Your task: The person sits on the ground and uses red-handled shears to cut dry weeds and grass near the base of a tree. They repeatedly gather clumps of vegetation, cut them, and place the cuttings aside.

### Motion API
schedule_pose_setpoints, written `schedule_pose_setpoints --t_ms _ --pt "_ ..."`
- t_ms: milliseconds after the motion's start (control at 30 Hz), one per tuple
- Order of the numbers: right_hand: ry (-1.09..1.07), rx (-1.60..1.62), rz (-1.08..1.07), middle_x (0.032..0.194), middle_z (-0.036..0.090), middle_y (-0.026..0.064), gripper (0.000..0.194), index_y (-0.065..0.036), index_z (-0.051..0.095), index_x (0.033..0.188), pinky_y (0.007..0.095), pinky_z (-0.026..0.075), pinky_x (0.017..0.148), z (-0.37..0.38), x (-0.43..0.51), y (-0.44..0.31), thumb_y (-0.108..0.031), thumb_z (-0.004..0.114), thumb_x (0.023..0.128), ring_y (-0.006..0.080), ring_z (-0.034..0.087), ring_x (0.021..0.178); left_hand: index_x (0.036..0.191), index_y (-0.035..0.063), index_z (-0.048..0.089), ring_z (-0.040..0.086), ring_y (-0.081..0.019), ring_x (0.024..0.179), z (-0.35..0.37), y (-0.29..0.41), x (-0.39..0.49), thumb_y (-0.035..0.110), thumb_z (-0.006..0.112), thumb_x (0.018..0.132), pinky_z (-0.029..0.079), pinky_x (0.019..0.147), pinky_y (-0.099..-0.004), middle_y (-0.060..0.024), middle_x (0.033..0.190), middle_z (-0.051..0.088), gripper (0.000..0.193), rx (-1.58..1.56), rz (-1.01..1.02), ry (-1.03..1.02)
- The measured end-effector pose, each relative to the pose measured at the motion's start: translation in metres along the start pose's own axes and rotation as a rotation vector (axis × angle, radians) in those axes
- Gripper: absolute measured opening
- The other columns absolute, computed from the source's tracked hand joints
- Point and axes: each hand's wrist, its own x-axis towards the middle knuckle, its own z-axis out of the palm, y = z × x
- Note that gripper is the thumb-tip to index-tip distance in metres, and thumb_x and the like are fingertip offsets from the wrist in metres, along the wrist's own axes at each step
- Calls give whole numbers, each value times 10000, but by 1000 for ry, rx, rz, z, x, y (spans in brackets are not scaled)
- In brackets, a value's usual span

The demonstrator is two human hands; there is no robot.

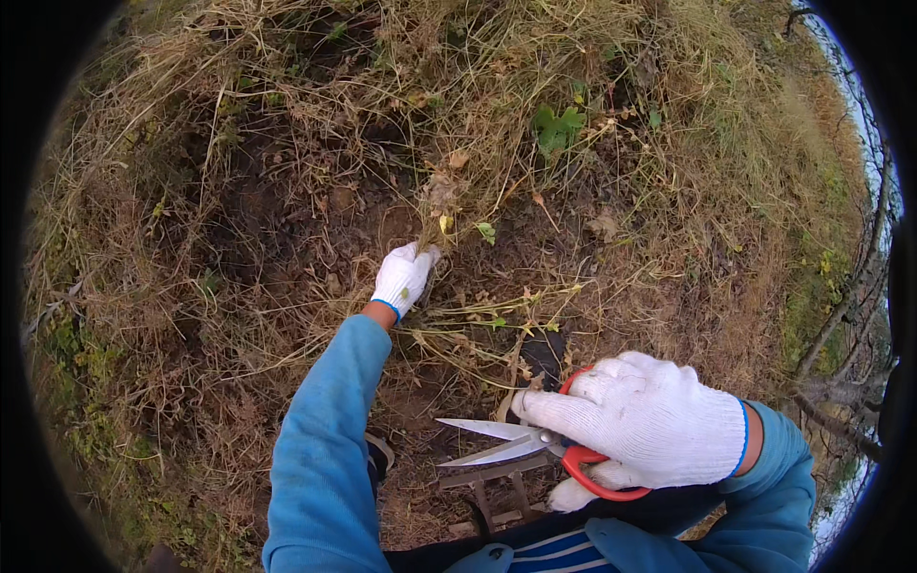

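Observation:
My left hand (406, 278), in a white knitted glove with a blue cuff edge, reaches to the ground near the middle of the view. Its fingers are closed around a bunch of dry grass stems (430, 233). My right hand (637, 422), gloved the same way, holds scissors (512, 442) with red handles. Their blades are apart and point left, with nothing visible between them. Long green-yellow stems with small leaves (494, 311) lie between the two hands.
Matted dry grass (286, 107) and brown soil surround my hands. A green lobed leaf (557, 130) is farther up. Below the scissors stands a metal frame (494, 480), near my shoes (380, 455). Bare branches (852, 301) rise at the right edge.

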Motion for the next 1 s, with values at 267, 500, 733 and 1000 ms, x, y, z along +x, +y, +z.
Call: schedule_pose_setpoints --t_ms 267,500,733,1000 --pt "69 -16 -15 795 601 74 705 -71 601 1298 382 527 667 11 -3 -4 -608 712 855 264 656 760 1268 42 615 685 -404 1036 34 -14 -168 611 694 869 512 925 -504 -249 1125 680 699 949 324 -727" --pt "23 12 37 799 605 82 720 -81 592 1309 402 532 675 15 -12 -3 -594 740 826 285 662 772 1588 77 346 214 -387 1569 0 -24 -135 691 806 677 75 1197 -717 -223 1668 289 1191 1369 251 -512" --pt "68 -87 49 817 608 26 620 -119 610 1314 356 518 670 18 -38 -13 -492 742 837 216 655 795 1556 75 402 534 -385 1335 24 -46 -132 139 536 985 478 998 -614 -220 1442 533 590 1304 197 -494" --pt "353 88 89 777 637 14 582 -145 648 1326 305 490 638 46 -105 -33 -514 693 878 173 666 723 1374 85 604 679 -377 1162 7 -11 -98 351 779 836 566 963 -461 -201 1264 701 625 845 -391 -263"
